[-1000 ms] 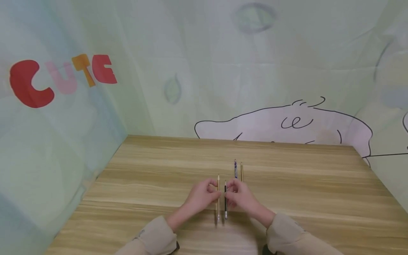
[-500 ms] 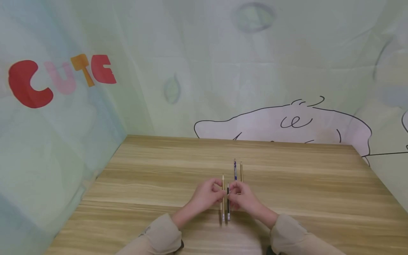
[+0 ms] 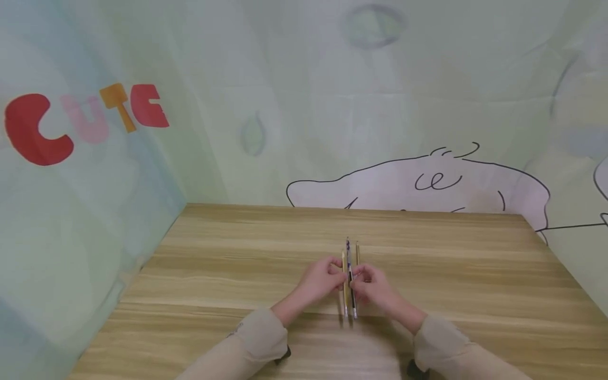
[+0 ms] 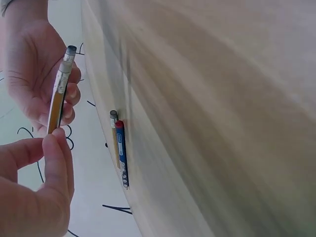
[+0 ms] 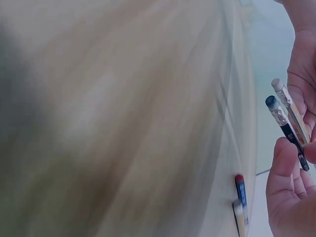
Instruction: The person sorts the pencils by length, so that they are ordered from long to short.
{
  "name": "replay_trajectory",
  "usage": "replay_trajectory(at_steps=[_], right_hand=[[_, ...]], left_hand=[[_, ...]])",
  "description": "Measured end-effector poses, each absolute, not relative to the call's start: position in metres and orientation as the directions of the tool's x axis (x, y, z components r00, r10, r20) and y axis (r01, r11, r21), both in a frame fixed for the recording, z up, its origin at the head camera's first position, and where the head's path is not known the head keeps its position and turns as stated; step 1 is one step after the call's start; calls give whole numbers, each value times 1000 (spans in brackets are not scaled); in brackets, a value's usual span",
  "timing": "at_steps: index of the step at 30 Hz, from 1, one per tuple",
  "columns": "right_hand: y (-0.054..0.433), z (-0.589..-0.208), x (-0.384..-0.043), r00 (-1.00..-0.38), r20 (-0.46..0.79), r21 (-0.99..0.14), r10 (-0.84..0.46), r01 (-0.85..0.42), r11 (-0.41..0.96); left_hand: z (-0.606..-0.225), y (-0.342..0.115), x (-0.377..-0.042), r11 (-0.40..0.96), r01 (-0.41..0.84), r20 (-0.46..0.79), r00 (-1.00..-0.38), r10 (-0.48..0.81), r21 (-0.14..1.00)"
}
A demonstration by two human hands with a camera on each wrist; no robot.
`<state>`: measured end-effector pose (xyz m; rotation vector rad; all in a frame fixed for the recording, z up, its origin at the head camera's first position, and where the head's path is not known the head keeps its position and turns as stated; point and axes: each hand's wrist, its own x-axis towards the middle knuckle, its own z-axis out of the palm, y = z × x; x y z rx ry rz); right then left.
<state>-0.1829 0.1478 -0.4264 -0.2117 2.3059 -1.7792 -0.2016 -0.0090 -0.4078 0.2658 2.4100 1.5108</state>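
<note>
In the head view my left hand [image 3: 324, 277] pinches a yellow pencil [image 3: 345, 298] between thumb and fingertips, eraser end toward me. Just to its right, my right hand [image 3: 372, 285] pinches a black pencil [image 3: 353, 301] the same way. The two pencils stand side by side, nearly parallel, above the table, their shadows falling below. From the left wrist, the yellow pencil's pale eraser [image 4: 64, 66] overlaps the black one. The right wrist view shows the black pencil's dark eraser [image 5: 271, 102] and lettering on its barrel.
Beyond the hands, a blue patterned pencil [image 3: 348, 247] with a red end and a tan pencil [image 3: 358, 253] lie on the wooden table [image 3: 228, 253]. A printed cloth backdrop [image 3: 304, 105] rises behind the table and along its left side.
Both hands have moved right and slightly forward with their pencils, toward the two lying pencils. The yellow and black pencils have come closer together.
</note>
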Motion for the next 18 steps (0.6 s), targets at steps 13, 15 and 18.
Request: replay_trajectory(at_steps=[13,15,18], right_hand=[[175,-422,-206,-985,36,-972,-169,-74,222],[177,-419,-210,-991,-30,-968,-130,-4,250],[180,-415,-215,-991,-82,-961,-104,51,273]], left_hand=[[-406,14,-233,428,-20,-148,-952,268,903],[-406,17,-237,436,-19,-145,-955,258,900],[-406,20,-242,450,-22,-146,-959,244,893]])
